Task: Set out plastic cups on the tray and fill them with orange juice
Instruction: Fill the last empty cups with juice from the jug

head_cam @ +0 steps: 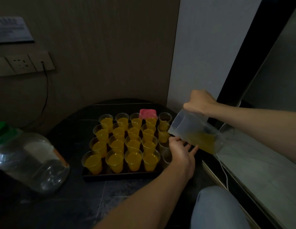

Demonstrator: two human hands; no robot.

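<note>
A black tray (119, 176) sits on a dark round table (74, 200) in a dim corner, packed with clear plastic cups (133, 160) in 5 columns of 4. The 4 left columns, 16 cups, are filled with orange juice (115, 160). In the rightmost column the farther cups hold juice, while the 2 nearest, including the empty cup (167, 157) at the front corner, look unfilled. The right hand (200, 101) has its fingers curled tight round the top rear of a clear plastic jug (190, 124), which is tilted with its spout down over that rightmost column; juice is pooled in the jug's lower side. The left hand (180, 149) reaches in beside the tray's right edge, under the spout, with its fingers stretched out and slightly spread; whether its thumb touches a cup cannot be told. A pink object (147, 113) stands behind the back row. A big clear jar (33, 162) with a green lid (2, 129) stands at the left. Wall sockets (20, 63) with a dark cable (45, 90) are on the wall behind.
</note>
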